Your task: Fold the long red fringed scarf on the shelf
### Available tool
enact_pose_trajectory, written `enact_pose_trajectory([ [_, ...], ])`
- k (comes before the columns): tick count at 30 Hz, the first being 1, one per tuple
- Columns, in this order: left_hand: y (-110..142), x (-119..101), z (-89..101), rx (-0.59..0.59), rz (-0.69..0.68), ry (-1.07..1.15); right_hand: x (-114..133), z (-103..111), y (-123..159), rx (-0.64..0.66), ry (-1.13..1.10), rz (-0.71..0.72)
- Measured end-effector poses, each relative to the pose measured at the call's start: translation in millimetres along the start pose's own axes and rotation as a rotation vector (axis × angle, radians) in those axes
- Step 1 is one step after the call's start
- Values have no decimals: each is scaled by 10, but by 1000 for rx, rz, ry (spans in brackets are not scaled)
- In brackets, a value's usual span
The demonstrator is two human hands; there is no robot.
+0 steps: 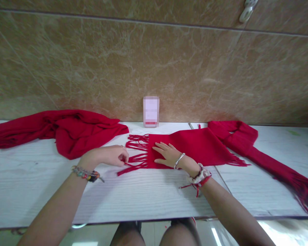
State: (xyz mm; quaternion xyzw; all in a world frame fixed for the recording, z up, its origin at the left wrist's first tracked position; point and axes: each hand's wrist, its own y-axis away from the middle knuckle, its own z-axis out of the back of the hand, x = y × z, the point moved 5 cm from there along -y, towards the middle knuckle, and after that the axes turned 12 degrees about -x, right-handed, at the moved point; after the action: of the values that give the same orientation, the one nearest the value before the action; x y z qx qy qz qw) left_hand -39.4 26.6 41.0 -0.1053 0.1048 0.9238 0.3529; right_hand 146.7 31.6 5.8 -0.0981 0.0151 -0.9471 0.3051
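Observation:
A red fringed scarf [190,147] lies flat across the middle of the white table, its tassels pointing left and more tassels showing at its right corner. My right hand [166,153] rests on the scarf near its fringed end, fingers spread and pressing nothing but cloth. At the left, my left hand [115,156] has its thumb and fingers pinched on a strand of the fringe [135,165]. The lower tassels fan out beside that hand, one thick bunch reaching down left.
Bunched red cloth [77,131] lies at the left. Another red scarf [236,136], folded and narrow, runs to the right edge. A phone [151,112] leans upright against the marbled tile wall [118,61]. The white table's [143,198] front edge is near my knees.

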Motion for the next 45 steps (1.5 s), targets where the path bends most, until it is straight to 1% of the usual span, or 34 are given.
enact_pose_trajectory([
  [2,-19,51,58,-100,22,-23,4,2,-7,-19,6,-6],
  [3,-45,31,77,-165,2,-40,10,5,-12,-35,7,-4],
  [4,-76,-20,77,-220,-39,-51,18,6,-16,-49,5,3],
  [6,-140,-176,23,-270,-150,-45,33,2,-22,-59,-6,19],
  [8,-187,-318,-63,-251,-226,-29,36,-15,-19,-32,-21,23],
  [10,-205,-371,-119,-217,-237,-33,25,-34,-8,10,-30,15],
  [12,-193,-311,-130,-186,-203,-72,14,-45,3,43,-37,12],
  [14,-167,-153,-93,-204,-131,-169,4,-49,10,56,-38,13],
  [17,-140,122,5,-324,8,-342,-3,-49,12,46,-39,20],
  [19,-165,203,45,-427,41,-395,-8,-55,10,35,-41,21],
  [22,-288,129,53,-631,-19,-375,-14,-72,4,17,-45,31],
  [24,-414,29,9,-711,-90,-325,-20,-81,-1,5,-47,36],
  [25,-483,-13,-27,-712,-123,-304,-23,-84,-4,3,-48,35],
  [27,-604,-57,-102,-673,-154,-286,-31,-86,-8,5,-49,29],
  [30,-676,-17,-152,-611,-110,-312,-31,-79,-8,9,-54,34],
  [35,-549,118,-71,-607,-18,-439,-30,-60,-10,-5,-69,39],
  [39,-432,229,10,-633,123,-581,-15,-55,-19,-12,-82,55],
  [43,-372,265,36,-646,201,-653,-10,-56,-28,-24,-98,58],
  [45,-338,300,47,-658,262,-675,-14,-59,-28,-26,-104,56],
])
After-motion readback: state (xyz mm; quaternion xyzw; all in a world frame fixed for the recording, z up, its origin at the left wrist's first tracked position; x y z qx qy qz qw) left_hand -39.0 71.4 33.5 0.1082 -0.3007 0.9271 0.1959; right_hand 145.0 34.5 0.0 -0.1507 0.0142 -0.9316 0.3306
